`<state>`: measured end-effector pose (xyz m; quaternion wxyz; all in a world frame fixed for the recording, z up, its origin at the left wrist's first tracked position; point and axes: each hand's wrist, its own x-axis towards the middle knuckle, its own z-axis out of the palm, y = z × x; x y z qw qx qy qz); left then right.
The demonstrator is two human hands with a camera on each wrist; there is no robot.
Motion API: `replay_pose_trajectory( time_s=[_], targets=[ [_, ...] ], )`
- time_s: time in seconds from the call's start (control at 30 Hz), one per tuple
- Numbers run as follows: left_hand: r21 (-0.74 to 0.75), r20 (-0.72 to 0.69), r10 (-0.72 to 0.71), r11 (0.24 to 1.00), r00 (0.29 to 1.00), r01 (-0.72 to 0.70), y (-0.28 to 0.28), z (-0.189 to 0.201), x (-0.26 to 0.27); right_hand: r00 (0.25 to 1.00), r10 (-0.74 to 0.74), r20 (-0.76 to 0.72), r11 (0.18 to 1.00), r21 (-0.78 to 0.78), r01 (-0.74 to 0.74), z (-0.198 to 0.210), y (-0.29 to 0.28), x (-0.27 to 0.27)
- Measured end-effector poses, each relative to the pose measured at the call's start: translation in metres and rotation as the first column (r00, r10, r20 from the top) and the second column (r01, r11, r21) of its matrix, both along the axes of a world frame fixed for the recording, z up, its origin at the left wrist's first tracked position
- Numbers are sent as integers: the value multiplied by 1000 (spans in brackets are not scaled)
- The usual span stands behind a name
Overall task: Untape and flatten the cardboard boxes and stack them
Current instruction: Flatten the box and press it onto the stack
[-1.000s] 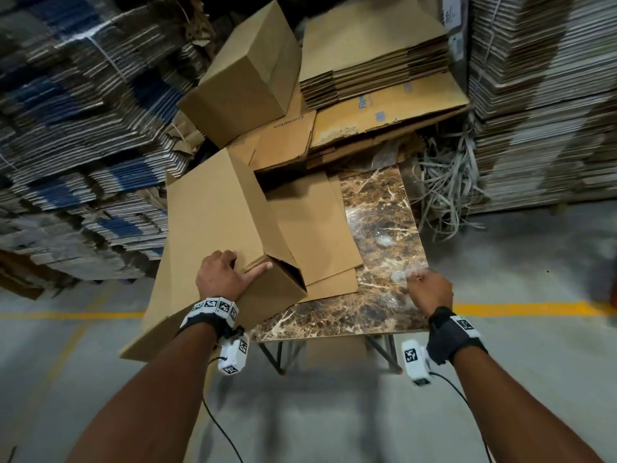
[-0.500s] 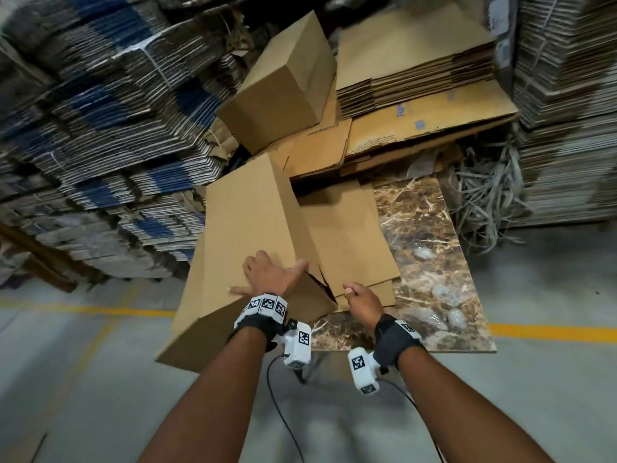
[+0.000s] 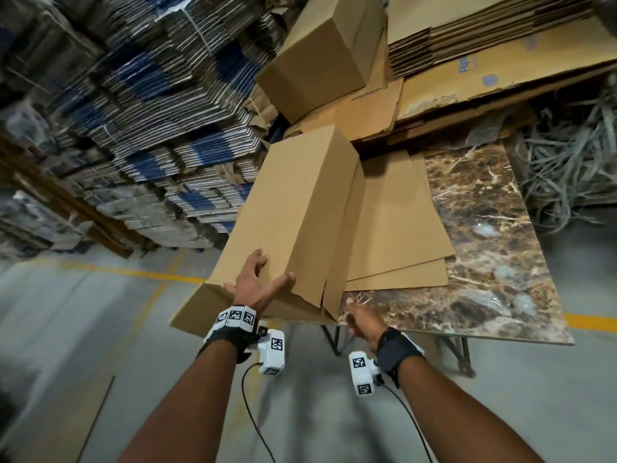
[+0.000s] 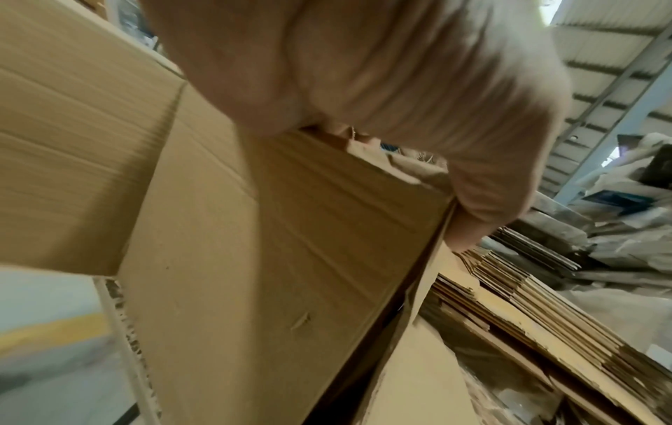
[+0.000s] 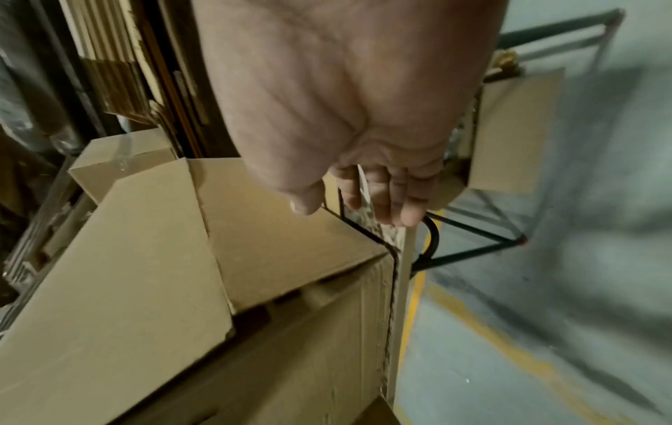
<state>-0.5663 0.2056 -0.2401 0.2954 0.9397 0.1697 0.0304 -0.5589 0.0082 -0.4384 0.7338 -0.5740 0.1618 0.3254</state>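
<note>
A: Box — we have it half over the table's left edge, beside the flat sheets, its long axis running away from us.

B: Our left hand is nearer, spread open on its top near end. The right hand hangs just right of the open flaps, fingers relaxed, holding nothing.

A: So we judge the right reaches left.

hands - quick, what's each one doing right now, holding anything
Left hand: open, spread flat on the cardboard box, no grip.
Right hand: open, holding nothing, at the table edge.
</note>
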Motion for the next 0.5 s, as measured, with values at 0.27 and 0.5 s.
replay_pose_trajectory(
  time_s=[0.27, 0.5],
  targets=[
    [-202, 99, -9, 979, 995, 29, 18, 8, 2, 986, -151, -65, 983, 91, 156, -5, 47, -9],
    [-338, 149, 45, 941, 988, 8, 67, 28, 10, 992, -114, -60, 963, 240, 125, 6, 82, -17]
  ],
)
